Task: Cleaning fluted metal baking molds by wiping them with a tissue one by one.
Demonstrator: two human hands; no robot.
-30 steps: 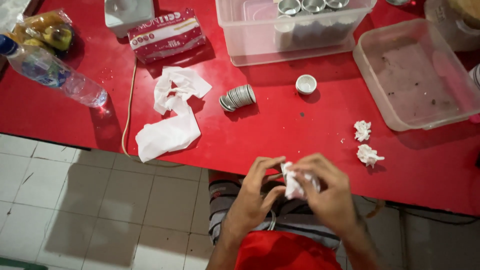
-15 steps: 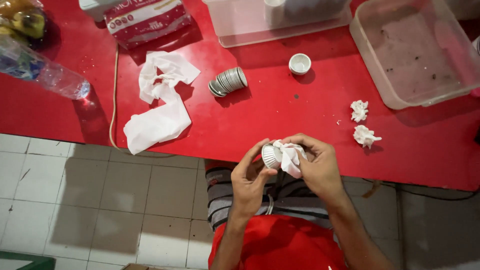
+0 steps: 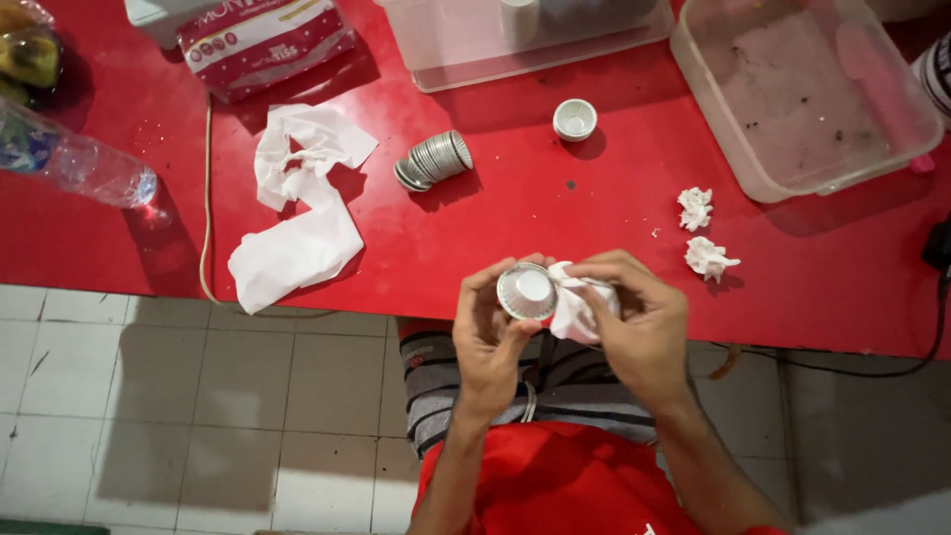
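Fingers of left hand (image 3: 490,332) closed round fluted cup (image 3: 526,291), right hand (image 3: 639,322) pinching tissue (image 3: 573,309) — just off table edge (image 3: 396,302).

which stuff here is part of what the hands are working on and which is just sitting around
In hand:
- left hand holds a small fluted cup
- right hand holds a white tissue against it
- stack of fluted cups, same kind

Lying about:
- single white cup
- two crumpled tissue balls
- loose tissue sheets
- tissue pack
- plastic bottle
- clear tub
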